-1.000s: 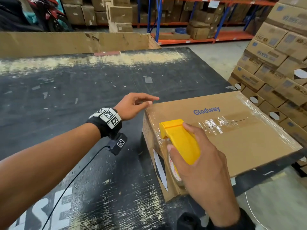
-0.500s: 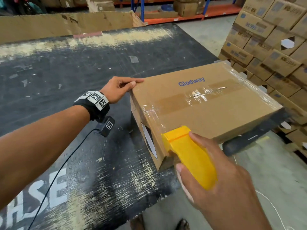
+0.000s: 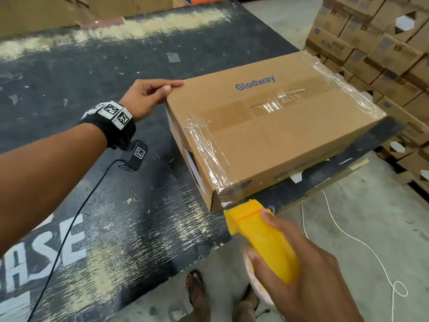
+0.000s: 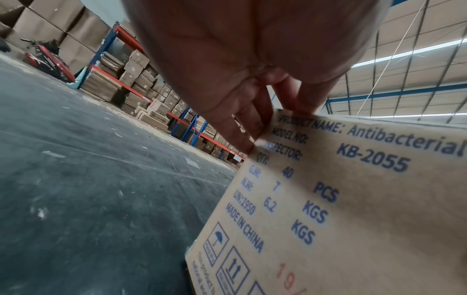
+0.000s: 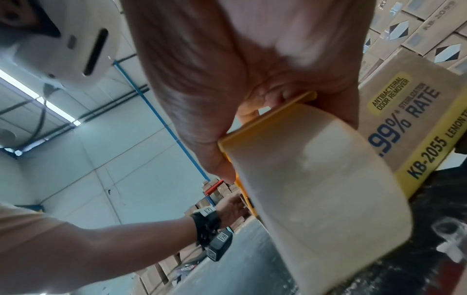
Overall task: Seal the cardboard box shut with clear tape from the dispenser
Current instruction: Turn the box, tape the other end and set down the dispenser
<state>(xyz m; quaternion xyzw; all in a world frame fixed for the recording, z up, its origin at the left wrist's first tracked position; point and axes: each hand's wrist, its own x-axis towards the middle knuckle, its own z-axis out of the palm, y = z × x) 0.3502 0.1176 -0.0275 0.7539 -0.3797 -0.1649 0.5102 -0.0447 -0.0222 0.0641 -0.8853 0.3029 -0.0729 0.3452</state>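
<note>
Since half a second ago my right hand [image 3: 308, 277] has drawn the yellow tape dispenser [image 3: 262, 238] down off the top of the Glodway cardboard box [image 3: 278, 135], so its front lip now sits at the box's near bottom corner, over the edge of the black table [image 3: 116, 217]. My fingers are clenched around the dispenser's handle, and the wrist view shows the roll of clear tape [image 5: 316, 189] under my palm. A shiny strip of tape [image 3: 209, 156] runs along the box's near short edge to that corner; older tape crosses the centre seam and wraps the far end. I keep my left hand [image 3: 148, 96] at the box's far left corner, with the fingers [image 4: 242, 123] extended and pressing flat against the printed side panel and the thumb lying along the top edge. The box rests on the table's right side, partly overhanging it. Beyond the box stand stacked cartons [image 3: 383, 43]. A white cord [image 3: 348, 238] lies on the concrete floor below the box.
</note>
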